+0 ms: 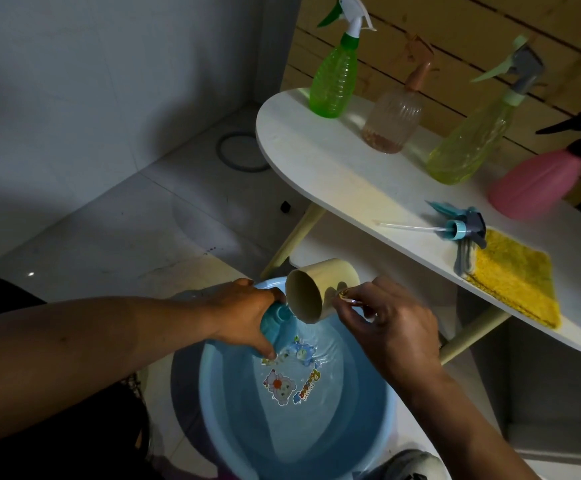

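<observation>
The blue basin of water is sitting beneath both hands. The left hand is gripping the tilted teal bottle over the water. The right hand is holding the tipped cream cup by its handle, rim just beside the bottle's mouth.

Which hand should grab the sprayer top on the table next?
Probably the right hand: it is nearer the sprayer top, once it lets go of the cup. The left hand grips the blue bottle over the basin.

free: above basin, near half | blocked: table edge to the right (4 bottles on top)
</observation>
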### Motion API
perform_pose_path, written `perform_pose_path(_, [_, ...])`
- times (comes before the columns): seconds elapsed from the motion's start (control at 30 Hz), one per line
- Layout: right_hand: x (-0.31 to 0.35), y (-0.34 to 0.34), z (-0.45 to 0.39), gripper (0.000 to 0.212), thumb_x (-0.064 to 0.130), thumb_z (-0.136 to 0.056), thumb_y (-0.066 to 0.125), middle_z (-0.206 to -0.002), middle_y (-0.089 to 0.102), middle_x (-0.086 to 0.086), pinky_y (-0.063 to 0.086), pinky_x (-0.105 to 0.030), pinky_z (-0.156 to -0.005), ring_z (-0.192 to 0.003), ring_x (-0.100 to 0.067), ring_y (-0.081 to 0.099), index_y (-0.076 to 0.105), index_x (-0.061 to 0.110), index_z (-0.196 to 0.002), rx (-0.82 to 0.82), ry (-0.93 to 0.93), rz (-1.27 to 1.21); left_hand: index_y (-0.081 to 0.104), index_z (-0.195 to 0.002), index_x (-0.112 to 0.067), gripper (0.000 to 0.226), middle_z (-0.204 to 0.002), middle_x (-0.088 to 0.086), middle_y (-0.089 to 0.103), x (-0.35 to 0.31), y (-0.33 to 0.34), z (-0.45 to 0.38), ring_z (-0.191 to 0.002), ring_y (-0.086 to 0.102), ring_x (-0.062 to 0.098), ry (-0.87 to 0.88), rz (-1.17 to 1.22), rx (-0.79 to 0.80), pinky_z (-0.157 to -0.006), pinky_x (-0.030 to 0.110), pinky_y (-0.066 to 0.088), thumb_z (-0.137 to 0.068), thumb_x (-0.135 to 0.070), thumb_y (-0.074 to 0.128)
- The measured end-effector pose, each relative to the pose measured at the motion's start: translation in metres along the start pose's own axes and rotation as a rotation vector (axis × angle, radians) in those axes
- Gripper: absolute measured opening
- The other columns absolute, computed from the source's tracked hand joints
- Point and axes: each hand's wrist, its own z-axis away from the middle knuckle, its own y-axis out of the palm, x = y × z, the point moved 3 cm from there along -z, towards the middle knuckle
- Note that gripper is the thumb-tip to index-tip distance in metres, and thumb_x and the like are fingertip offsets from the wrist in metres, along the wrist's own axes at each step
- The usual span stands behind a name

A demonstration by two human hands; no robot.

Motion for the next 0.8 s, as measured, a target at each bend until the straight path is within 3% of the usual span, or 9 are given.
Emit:
perform_pose_path(0.1, [0.003, -0.002, 0.0, 0.013, 0.041, -0.088, 0.074, -0.072, 0.059, 0.011, 0.047, -0.032, -0.047, -0.064, -0.013, 0.057, 0.076, 0.029, -0.085, -0.009, -0.028, 0.048, 0.043, -0.137, -0.047, 0.101, -0.127, -0.015, 0.062, -0.001, -0.001, 0.001, -0.117, 0.054, 0.014, 0.001, 0.007, 0.004, -0.094, 0.039, 0.055, -0.049, -0.087, 0.073])
perform_pose_path(0.23, [0.005, -0.002, -0.001, 0.019, 0.046, -0.093, 0.069, -0.073, 0.059, 0.011, 0.043, -0.029, -0.046, -0.065, -0.013, 0.056, 0.076, 0.029, -0.086, -0.033, -0.072, 0.093, 0.046, -0.136, -0.044, 0.097, -0.126, -0.014, 0.063, -0.003, -0.004, 0.0, -0.115, 0.056, 0.015, 0.015, -0.001, -0.008, -0.094, 0.037, 0.055, -0.053, -0.083, 0.077])
perform_pose_path(0.37, [0.006, -0.002, 0.0, 0.02, 0.044, -0.094, 0.068, -0.078, 0.063, 0.009, 0.043, -0.03, -0.048, -0.066, -0.016, 0.058, 0.075, 0.027, -0.087, -0.051, -0.132, 0.1, 0.049, -0.138, -0.037, 0.092, -0.129, -0.012, 0.062, -0.006, -0.004, 0.001, -0.12, 0.055, 0.017, 0.035, -0.018, -0.039, -0.091, 0.024, 0.043, -0.061, -0.076, 0.082])
perform_pose_path(0.5, [0.009, -0.004, 0.0, 0.019, 0.04, -0.094, 0.07, -0.08, 0.065, 0.007, 0.042, -0.029, -0.049, -0.065, -0.02, 0.059, 0.075, 0.023, -0.087, -0.071, -0.192, 0.12, 0.048, -0.14, -0.036, 0.092, -0.133, -0.01, 0.062, -0.007, -0.006, 0.002, -0.122, 0.055, 0.017, 0.038, -0.032, -0.047, -0.088, 0.022, 0.038, -0.064, -0.075, 0.081])
perform_pose_path(0.67, [0.01, -0.004, 0.002, 0.018, 0.035, -0.094, 0.071, -0.082, 0.067, 0.002, 0.046, -0.034, -0.05, -0.065, -0.024, 0.06, 0.075, 0.019, -0.087, -0.09, -0.27, 0.152, 0.049, -0.138, -0.037, 0.091, -0.128, -0.009, 0.063, -0.01, -0.007, 0.004, -0.117, 0.055, 0.018, 0.019, -0.018, -0.048, -0.083, 0.024, 0.039, -0.062, -0.074, 0.082])
perform_pose_path(0.8, [0.01, -0.002, 0.004, 0.021, 0.033, -0.096, 0.069, -0.078, 0.064, 0.0, 0.044, -0.036, -0.05, -0.062, -0.026, 0.055, 0.074, 0.017, -0.085, -0.101, -0.337, 0.192, 0.05, -0.136, -0.036, 0.093, -0.131, -0.009, 0.064, -0.008, -0.003, 0.003, -0.119, 0.058, 0.018, 0.024, 0.049, -0.037, -0.094, 0.028, 0.05, -0.059, -0.076, 0.084])
